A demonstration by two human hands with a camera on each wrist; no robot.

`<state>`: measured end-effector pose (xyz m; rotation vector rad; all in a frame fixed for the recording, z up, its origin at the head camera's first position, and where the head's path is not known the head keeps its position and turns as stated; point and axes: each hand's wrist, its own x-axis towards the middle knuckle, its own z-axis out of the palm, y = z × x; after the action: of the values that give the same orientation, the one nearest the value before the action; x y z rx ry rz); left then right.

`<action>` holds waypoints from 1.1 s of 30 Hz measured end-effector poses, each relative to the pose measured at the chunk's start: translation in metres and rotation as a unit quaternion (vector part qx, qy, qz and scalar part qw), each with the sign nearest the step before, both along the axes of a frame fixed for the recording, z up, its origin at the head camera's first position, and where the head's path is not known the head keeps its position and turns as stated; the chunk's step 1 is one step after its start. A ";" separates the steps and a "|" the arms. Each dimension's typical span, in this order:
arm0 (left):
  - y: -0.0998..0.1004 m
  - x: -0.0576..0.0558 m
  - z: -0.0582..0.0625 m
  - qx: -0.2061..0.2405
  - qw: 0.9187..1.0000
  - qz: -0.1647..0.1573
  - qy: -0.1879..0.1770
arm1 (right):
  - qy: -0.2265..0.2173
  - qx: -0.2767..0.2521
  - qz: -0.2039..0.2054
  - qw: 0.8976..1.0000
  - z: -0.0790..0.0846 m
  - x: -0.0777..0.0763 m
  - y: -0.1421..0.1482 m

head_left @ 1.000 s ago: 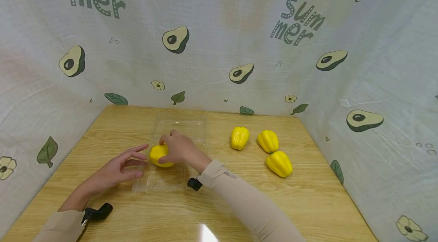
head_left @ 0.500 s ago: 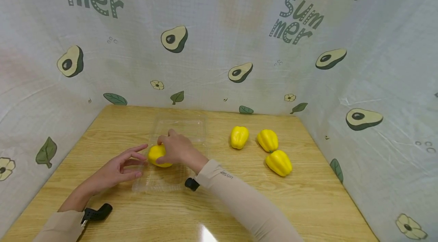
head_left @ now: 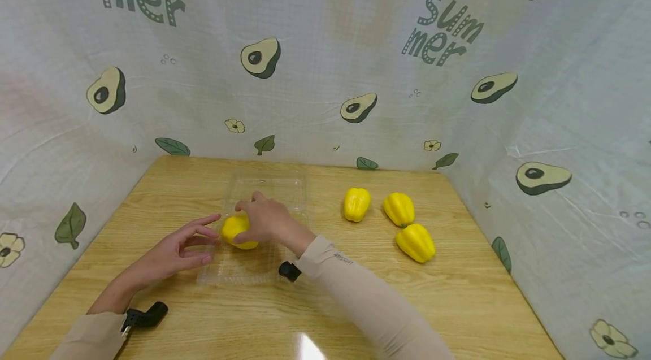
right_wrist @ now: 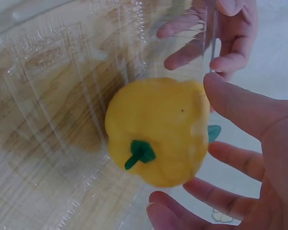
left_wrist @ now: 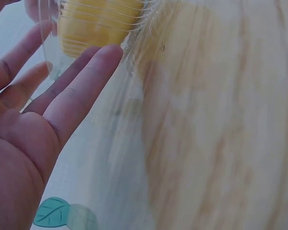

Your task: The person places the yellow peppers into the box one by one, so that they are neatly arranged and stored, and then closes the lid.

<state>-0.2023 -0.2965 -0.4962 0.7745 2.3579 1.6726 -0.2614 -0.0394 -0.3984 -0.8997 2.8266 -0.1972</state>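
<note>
A yellow bell pepper (head_left: 236, 230) with a green stem sits in the left part of a clear plastic box (head_left: 239, 275). My right hand (head_left: 269, 221) reaches over the box and holds this pepper from above, thumb on one side and fingers on the other. In the right wrist view the pepper (right_wrist: 156, 129) shows its stem, with my right fingers (right_wrist: 225, 199) curled about it. My left hand (head_left: 175, 252) is at the box's left side, fingers extended. In the left wrist view its fingertips (left_wrist: 108, 57) are at the outside of the ribbed clear wall.
The clear lid (head_left: 269, 190) lies folded back behind the box. To the right are three more yellow bell peppers: one alone (head_left: 357, 204), and a back one (head_left: 399, 209) touching a front one (head_left: 415, 243). A printed curtain (head_left: 315, 77) borders the wooden table (head_left: 325, 315).
</note>
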 end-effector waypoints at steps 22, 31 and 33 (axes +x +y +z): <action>-0.002 -0.001 0.000 -0.006 1.000 0.008 0.004 | -0.008 -0.038 0.038 0.999 0.034 -0.023 0.102; -0.001 -0.001 -0.001 -0.003 1.000 -0.001 0.005 | -0.018 -0.072 0.073 0.995 0.038 -0.038 0.153; -0.001 -0.002 -0.001 -0.002 1.000 -0.002 0.002 | -0.019 -0.074 0.081 0.994 0.038 -0.040 0.165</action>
<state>-0.2040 -0.2980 -0.4976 0.7821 2.3604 1.6653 -0.3017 0.1254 -0.3601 -1.1370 2.7163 -0.4003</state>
